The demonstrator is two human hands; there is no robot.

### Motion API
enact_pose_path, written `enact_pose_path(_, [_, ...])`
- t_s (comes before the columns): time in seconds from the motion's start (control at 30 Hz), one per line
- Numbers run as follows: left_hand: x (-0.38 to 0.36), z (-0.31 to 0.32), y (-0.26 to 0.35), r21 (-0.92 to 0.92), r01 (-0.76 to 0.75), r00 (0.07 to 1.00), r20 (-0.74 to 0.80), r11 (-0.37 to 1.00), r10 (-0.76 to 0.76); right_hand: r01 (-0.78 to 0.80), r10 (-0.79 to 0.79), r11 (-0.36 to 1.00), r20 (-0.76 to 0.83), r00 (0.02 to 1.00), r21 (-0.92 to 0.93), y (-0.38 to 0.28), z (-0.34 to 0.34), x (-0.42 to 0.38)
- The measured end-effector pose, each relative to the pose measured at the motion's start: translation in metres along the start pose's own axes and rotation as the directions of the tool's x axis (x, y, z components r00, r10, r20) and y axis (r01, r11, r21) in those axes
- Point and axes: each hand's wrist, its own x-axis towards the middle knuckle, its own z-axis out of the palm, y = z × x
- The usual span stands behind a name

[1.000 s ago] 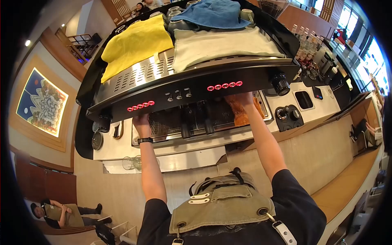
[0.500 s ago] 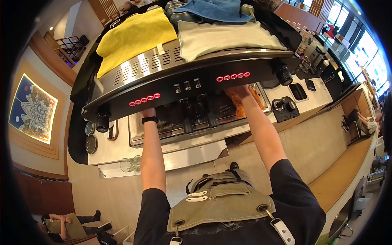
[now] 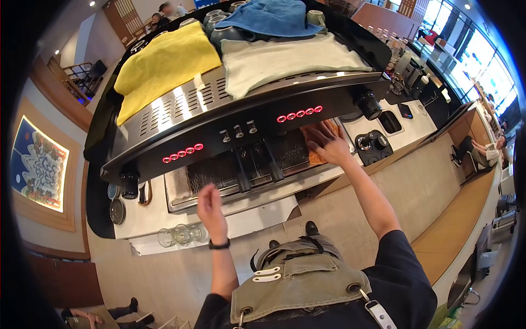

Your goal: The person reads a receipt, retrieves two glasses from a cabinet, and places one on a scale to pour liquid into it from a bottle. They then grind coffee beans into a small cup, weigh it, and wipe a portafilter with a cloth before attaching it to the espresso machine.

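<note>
My right hand (image 3: 330, 143) lies with spread fingers on an orange cloth (image 3: 313, 156) at the right end of the drip tray (image 3: 219, 174). My left hand (image 3: 211, 205), with a dark band on its wrist, hangs in front of the tray's left part, its fingers curled; I cannot make out anything in it. Two black portafilter handles (image 3: 242, 174) stick out from the espresso machine (image 3: 192, 156) between my hands. Red-lit buttons (image 3: 299, 114) glow on its front panel.
Yellow (image 3: 164, 68), white (image 3: 290, 61) and blue (image 3: 274, 17) cloths lie on the machine, beside cups. Glasses (image 3: 181, 234) stand at the counter's front left. A black tamping station (image 3: 374, 147) is at the right. Seated people are farther off.
My left hand has come out from under the machine's front, down and toward me. My right hand now shows on the orange cloth, fingers spread. The view has shifted slightly.
</note>
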Motion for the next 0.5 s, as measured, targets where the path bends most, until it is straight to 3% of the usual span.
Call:
enact_pose_path(0.03, [-0.018,0.003,0.002,0.002,-0.019,0.996,0.085,1.0,0.018,-0.041,0.041,0.999,-0.013,0.999,-0.019,0.007,0.006,0.001])
enact_pose_path(0.07, [-0.035,0.011,0.008,0.017,0.053,0.989,0.135,0.998,-0.055,-0.037,0.035,0.998,-0.031,0.999,-0.046,0.008,0.009,0.002])
enact_pose_path(0.13, [-0.058,0.018,0.018,0.143,0.125,0.91,0.377,0.982,-0.171,-0.05,0.042,0.993,-0.067,0.997,-0.107,0.008,0.012,0.008])
enact_pose_path(0.23, [-0.082,0.041,0.037,0.25,0.117,0.709,0.656,0.961,-0.258,0.326,-0.354,0.932,-0.204,0.912,-0.161,0.02,-0.002,0.006])
enact_pose_path(0.3, [-0.091,0.057,0.042,0.295,0.05,0.585,0.766,0.954,-0.268,0.173,-0.116,0.932,-0.189,0.975,0.317,0.012,-0.019,-0.002])
enact_pose_path(0.37, [-0.097,0.08,0.047,0.331,0.019,0.486,0.822,0.943,-0.298,-0.07,-0.019,0.932,0.24,0.971,0.357,0.013,-0.059,-0.021])
enact_pose_path(0.4, [-0.099,0.093,0.05,0.349,0.025,0.449,0.833,0.937,-0.322,0.065,-0.043,0.771,-0.051,0.998,0.634,0.011,-0.068,-0.045])
enact_pose_path(0.5, [-0.105,0.147,0.053,0.381,-0.001,0.378,0.856,0.925,-0.352,-0.092,0.062,0.651,0.068,0.996,0.754,0.036,-0.094,-0.103])
